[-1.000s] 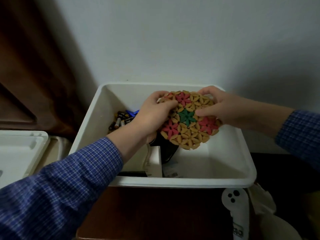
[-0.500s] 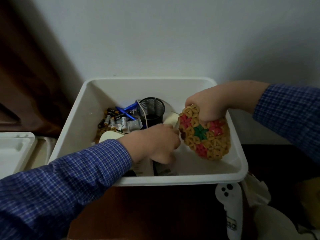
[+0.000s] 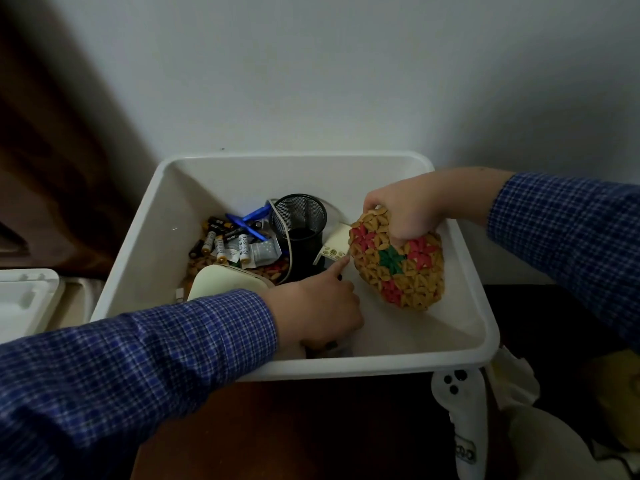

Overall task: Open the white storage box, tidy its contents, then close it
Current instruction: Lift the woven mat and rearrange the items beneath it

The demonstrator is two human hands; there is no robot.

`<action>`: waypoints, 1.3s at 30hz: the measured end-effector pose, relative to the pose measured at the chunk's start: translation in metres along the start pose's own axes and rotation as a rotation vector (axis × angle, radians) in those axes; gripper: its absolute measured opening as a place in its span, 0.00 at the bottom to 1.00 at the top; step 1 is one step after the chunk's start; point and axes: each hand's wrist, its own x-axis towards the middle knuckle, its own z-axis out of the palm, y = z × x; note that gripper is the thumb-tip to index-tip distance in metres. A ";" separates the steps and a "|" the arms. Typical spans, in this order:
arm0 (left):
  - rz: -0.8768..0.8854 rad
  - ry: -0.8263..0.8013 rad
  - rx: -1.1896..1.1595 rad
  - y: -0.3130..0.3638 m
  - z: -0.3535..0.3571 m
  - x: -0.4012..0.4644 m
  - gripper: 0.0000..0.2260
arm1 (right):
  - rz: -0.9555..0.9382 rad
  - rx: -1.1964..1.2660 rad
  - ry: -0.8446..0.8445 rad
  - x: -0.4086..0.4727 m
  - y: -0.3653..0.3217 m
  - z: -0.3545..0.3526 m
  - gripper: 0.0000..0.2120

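Note:
The white storage box [image 3: 381,367] stands open against the wall. My right hand [image 3: 405,209] grips the top edge of a round woven mat [image 3: 408,271] with red and green flowers, holding it tilted on edge along the box's right side. My left hand [image 3: 318,306] reaches down into the middle of the box, index finger stretched toward the mat's left edge and the other fingers curled; what lies under them is hidden. Also inside are a black mesh cup [image 3: 299,216], loose batteries [image 3: 225,247], blue pens [image 3: 249,220], a cream-coloured device [image 3: 221,282] and a white card [image 3: 334,242].
The box's white lid [image 3: 24,299] lies off to the left. A white handheld controller [image 3: 460,410] sits below the box's right front corner, beside pale fabric. Brown wood [image 3: 277,427] shows in front of the box, and the wall is right behind it.
The mat went from flat above the box, held in both hands, to tilted on edge at the right in my right hand alone. My left hand dropped into the box's middle.

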 end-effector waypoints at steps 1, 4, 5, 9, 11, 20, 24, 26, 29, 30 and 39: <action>0.010 0.017 -0.014 -0.001 -0.001 0.000 0.11 | 0.001 0.006 0.004 0.000 0.001 0.000 0.34; 0.034 0.077 -0.142 -0.007 -0.009 -0.003 0.06 | -0.002 0.016 0.017 0.000 0.003 -0.002 0.35; 0.047 0.108 -0.221 -0.010 -0.013 -0.006 0.04 | -0.004 0.019 0.023 0.000 0.004 -0.003 0.36; -0.010 0.315 -0.683 -0.032 -0.038 -0.039 0.05 | -0.008 0.046 0.053 0.001 0.009 -0.005 0.33; -0.129 0.407 -0.803 -0.054 -0.046 -0.072 0.03 | -0.011 0.063 0.066 0.001 0.009 -0.006 0.33; -0.609 -0.005 -0.786 -0.108 0.004 -0.150 0.13 | -0.020 0.301 -0.141 -0.001 0.011 0.004 0.30; -0.740 -0.018 -0.462 -0.100 0.005 -0.138 0.14 | -0.072 0.306 -0.195 -0.008 0.010 0.012 0.29; -0.730 0.260 -0.488 -0.087 -0.008 -0.128 0.18 | -0.135 0.328 -0.239 -0.013 0.011 0.014 0.28; -0.482 0.502 -0.917 -0.057 -0.037 -0.104 0.31 | -0.276 0.423 -0.325 -0.026 0.021 0.009 0.27; -0.415 0.458 -1.054 -0.048 -0.045 -0.095 0.34 | -0.307 0.451 -0.325 -0.030 0.025 0.006 0.26; -0.333 0.320 -1.556 -0.035 -0.035 -0.037 0.19 | -0.198 0.270 -0.169 -0.037 0.021 0.012 0.24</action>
